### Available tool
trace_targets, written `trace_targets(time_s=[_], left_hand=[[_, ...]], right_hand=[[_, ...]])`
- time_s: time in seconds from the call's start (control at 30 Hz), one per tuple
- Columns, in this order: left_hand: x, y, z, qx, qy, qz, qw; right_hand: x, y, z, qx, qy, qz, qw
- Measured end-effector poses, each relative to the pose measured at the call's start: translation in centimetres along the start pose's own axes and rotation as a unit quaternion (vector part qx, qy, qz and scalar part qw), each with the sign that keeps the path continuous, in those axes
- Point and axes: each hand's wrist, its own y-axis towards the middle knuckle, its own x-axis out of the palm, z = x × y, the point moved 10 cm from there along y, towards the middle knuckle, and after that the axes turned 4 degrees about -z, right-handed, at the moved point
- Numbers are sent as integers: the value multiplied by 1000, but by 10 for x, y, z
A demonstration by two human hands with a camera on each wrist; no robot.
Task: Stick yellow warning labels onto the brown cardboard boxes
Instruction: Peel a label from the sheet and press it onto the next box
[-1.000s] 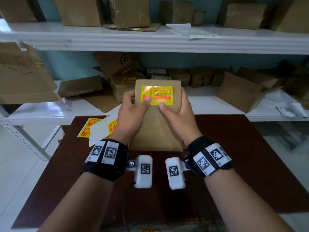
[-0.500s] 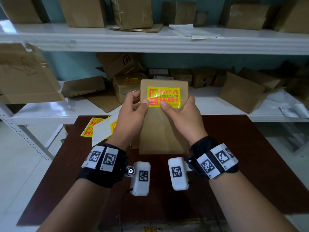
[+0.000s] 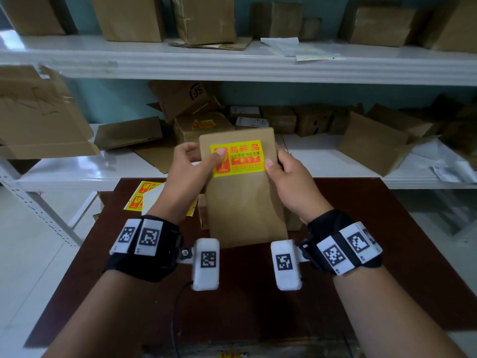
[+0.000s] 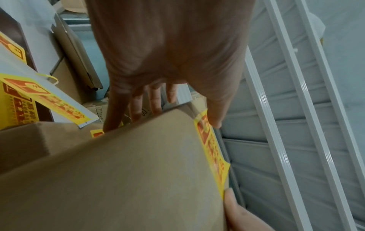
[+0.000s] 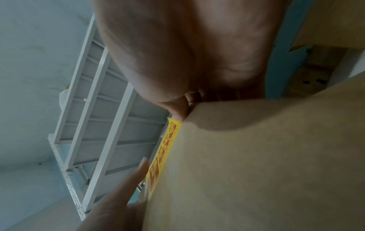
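Note:
A flat brown cardboard box (image 3: 245,200) is held upright over the dark table, tilted slightly back. A yellow warning label (image 3: 238,158) with red print sits on its upper front face. My left hand (image 3: 189,171) grips the box's left edge, thumb pressed on the label's left end and fingers behind. My right hand (image 3: 286,177) grips the right edge, thumb on the label's lower right corner. In the left wrist view the label (image 4: 212,143) runs along the box (image 4: 122,171) edge. The right wrist view shows the label (image 5: 164,156) edge-on against the box (image 5: 256,164).
Sheets of spare yellow labels (image 3: 144,196) lie at the table's (image 3: 387,254) back left. A smaller brown box (image 3: 202,210) stands behind the held one. White shelves (image 3: 232,63) hold several cardboard boxes, one labelled box (image 3: 204,126) straight ahead.
The box has shifted slightly right and up in view. My thumbs have slid apart along the label, the left to its left end and the right to its right corner.

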Motion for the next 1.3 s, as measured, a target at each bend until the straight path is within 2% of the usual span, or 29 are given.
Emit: trace_targets(time_s=[0.1,0.17,0.47,0.67,0.8,1.03,1.3], left_hand=[[-1,2,3,-5,55,-7,998],[1,2,7,5,103,-9,995],[14,-10,23,49,208,-12,977],[22,-16,19,57,173,-22,983],[31,-17,17,49,195,-52,978],[34,-16,11,19,185,-86,979],[35,-18,12,17,210,-89,974]], right_hand=[[5,-5,-10,-20,-6,-17,1000],[4,-9,-14,-26,-3,-4,1000],[6,-7,-3,17,-33,14,999],[-5,-10,-2,39,-21,53,998],[-13,-12,-1,47,-34,88,994],[-17,-13,-1,30,-31,90,995],[-17,-9,7,34,-8,91,995]])
